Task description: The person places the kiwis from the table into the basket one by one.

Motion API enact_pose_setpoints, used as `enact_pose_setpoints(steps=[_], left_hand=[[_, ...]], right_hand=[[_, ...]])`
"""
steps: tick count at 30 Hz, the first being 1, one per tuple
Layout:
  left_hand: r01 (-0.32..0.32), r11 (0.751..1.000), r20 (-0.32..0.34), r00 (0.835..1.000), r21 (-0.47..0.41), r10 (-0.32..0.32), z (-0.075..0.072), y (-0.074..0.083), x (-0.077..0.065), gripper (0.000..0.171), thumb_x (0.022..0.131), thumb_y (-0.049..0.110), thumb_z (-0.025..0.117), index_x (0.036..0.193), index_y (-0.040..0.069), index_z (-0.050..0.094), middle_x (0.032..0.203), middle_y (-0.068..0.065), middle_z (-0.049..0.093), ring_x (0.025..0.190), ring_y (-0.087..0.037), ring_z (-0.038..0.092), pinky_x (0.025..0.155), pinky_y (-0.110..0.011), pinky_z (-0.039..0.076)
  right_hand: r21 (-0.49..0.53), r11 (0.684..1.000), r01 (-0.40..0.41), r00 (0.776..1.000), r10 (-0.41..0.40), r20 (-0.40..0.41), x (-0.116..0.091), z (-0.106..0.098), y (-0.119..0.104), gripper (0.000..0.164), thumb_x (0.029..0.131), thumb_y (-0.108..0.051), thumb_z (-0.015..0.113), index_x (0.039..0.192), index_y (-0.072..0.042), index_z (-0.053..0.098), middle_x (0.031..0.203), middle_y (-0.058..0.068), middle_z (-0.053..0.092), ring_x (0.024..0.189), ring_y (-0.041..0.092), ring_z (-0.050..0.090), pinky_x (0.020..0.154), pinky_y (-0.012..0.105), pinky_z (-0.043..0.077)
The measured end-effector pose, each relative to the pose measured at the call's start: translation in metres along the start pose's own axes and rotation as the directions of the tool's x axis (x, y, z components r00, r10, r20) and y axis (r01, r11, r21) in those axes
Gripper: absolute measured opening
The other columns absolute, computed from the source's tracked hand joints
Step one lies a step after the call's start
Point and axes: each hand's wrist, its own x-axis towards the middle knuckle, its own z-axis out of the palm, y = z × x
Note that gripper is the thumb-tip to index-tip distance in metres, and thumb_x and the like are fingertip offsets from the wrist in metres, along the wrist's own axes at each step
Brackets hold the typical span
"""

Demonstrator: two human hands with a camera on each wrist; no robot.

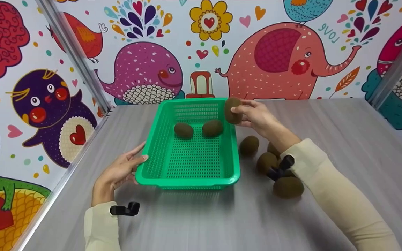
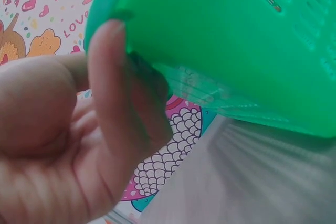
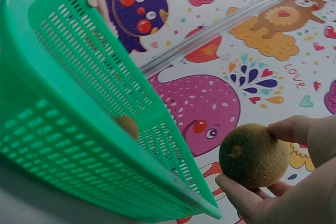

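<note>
My left hand [image 1: 122, 169] grips the left rim of a green plastic basket [image 1: 191, 182], thumb over the rim and fingers below it. In the left wrist view the thumb [image 2: 107, 51] presses on the basket wall. Two brown fuzzy kiwis lie in the basket, a left one [image 1: 184, 130] and a right one [image 1: 213, 128]. My right hand [image 1: 258, 116] pinches another kiwi [image 1: 233, 111] over the basket's far right corner. The right wrist view shows this held kiwi [image 3: 254, 156] between thumb and fingers, above the rim.
To the right of the basket, several more kiwis sit on the grey table [image 1: 194, 223]; one kiwi [image 1: 249, 145] is close to its wall, another kiwi [image 1: 288, 187] nearer the front. The right sleeve [image 1: 340, 195] passes beside them. Printed cartoon panels [image 1: 208, 52] stand behind and at the sides.
</note>
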Motion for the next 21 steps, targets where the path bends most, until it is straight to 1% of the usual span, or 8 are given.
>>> enact_pose_setpoints(steps=[3, 6, 9, 13, 15, 18, 21], left_hand=[[0.003, 1.000, -0.002, 1.000, -0.004, -0.003, 0.000, 0.000, 0.000, 0.071, 0.105, 0.033, 0.054, 0.163, 0.026, 0.013, 0.106, -0.010, 0.076, 0.076, -0.016, 0.075, 0.057, -0.034, 0.061], [0.004, 1.000, -0.001, 1.000, -0.006, -0.004, 0.000, -0.001, 0.001, 0.071, 0.105, 0.033, 0.054, 0.163, 0.027, 0.013, 0.103, -0.010, 0.076, 0.074, -0.015, 0.074, 0.057, -0.034, 0.061], [0.002, 1.000, 0.001, 1.000, -0.009, -0.002, 0.000, -0.001, 0.002, 0.070, 0.105, 0.033, 0.053, 0.163, 0.027, 0.013, 0.103, -0.009, 0.076, 0.073, -0.015, 0.074, 0.056, -0.033, 0.060], [0.004, 1.000, -0.002, 1.000, -0.010, -0.004, -0.001, -0.001, 0.001, 0.070, 0.105, 0.032, 0.053, 0.163, 0.027, 0.014, 0.106, -0.010, 0.076, 0.075, -0.016, 0.074, 0.057, -0.035, 0.061], [0.005, 1.000, -0.007, 1.000, -0.007, -0.005, -0.001, -0.001, 0.001, 0.070, 0.105, 0.033, 0.054, 0.163, 0.027, 0.014, 0.108, -0.011, 0.075, 0.077, -0.016, 0.075, 0.058, -0.035, 0.061], [0.004, 1.000, -0.013, 1.000, 0.001, -0.004, 0.000, 0.000, 0.000, 0.070, 0.105, 0.033, 0.054, 0.162, 0.027, 0.015, 0.109, -0.011, 0.075, 0.077, -0.016, 0.075, 0.058, -0.035, 0.061], [0.002, 1.000, -0.017, 1.000, 0.008, -0.002, 0.000, 0.000, 0.000, 0.069, 0.105, 0.032, 0.053, 0.162, 0.027, 0.015, 0.107, -0.011, 0.075, 0.076, -0.016, 0.074, 0.057, -0.034, 0.061]], right_hand=[[-0.039, 0.999, -0.016, 1.000, 0.015, -0.017, 0.003, 0.009, 0.000, 0.066, 0.097, -0.019, 0.066, 0.153, -0.006, 0.033, 0.145, 0.017, 0.051, 0.128, 0.032, 0.059, 0.106, 0.041, 0.052], [-0.065, 0.998, -0.026, 1.000, 0.025, -0.014, 0.005, 0.017, -0.001, 0.064, 0.097, -0.018, 0.066, 0.152, -0.004, 0.036, 0.143, 0.018, 0.053, 0.128, 0.032, 0.059, 0.106, 0.041, 0.052], [-0.106, 0.994, -0.040, 0.999, 0.040, -0.009, 0.007, 0.025, -0.002, 0.065, 0.097, -0.020, 0.067, 0.152, -0.004, 0.036, 0.142, 0.018, 0.054, 0.129, 0.032, 0.058, 0.106, 0.040, 0.052], [-0.163, 0.983, -0.080, 0.997, 0.080, -0.007, 0.010, 0.037, 0.000, 0.069, 0.096, -0.023, 0.068, 0.153, -0.005, 0.033, 0.142, 0.017, 0.053, 0.129, 0.031, 0.058, 0.106, 0.039, 0.053], [-0.166, 0.982, -0.091, 0.996, 0.092, -0.002, 0.012, 0.043, 0.001, 0.070, 0.096, -0.023, 0.068, 0.154, -0.005, 0.033, 0.142, 0.018, 0.053, 0.129, 0.032, 0.057, 0.106, 0.039, 0.052], [-0.135, 0.986, -0.098, 0.995, 0.102, 0.018, 0.016, 0.050, 0.002, 0.069, 0.096, -0.022, 0.069, 0.153, -0.004, 0.034, 0.144, 0.019, 0.051, 0.131, 0.033, 0.056, 0.107, 0.040, 0.051], [-0.123, 0.986, -0.112, 0.992, 0.118, 0.041, 0.020, 0.055, 0.002, 0.066, 0.096, -0.023, 0.069, 0.151, -0.004, 0.037, 0.144, 0.019, 0.052, 0.132, 0.034, 0.056, 0.106, 0.041, 0.052]])
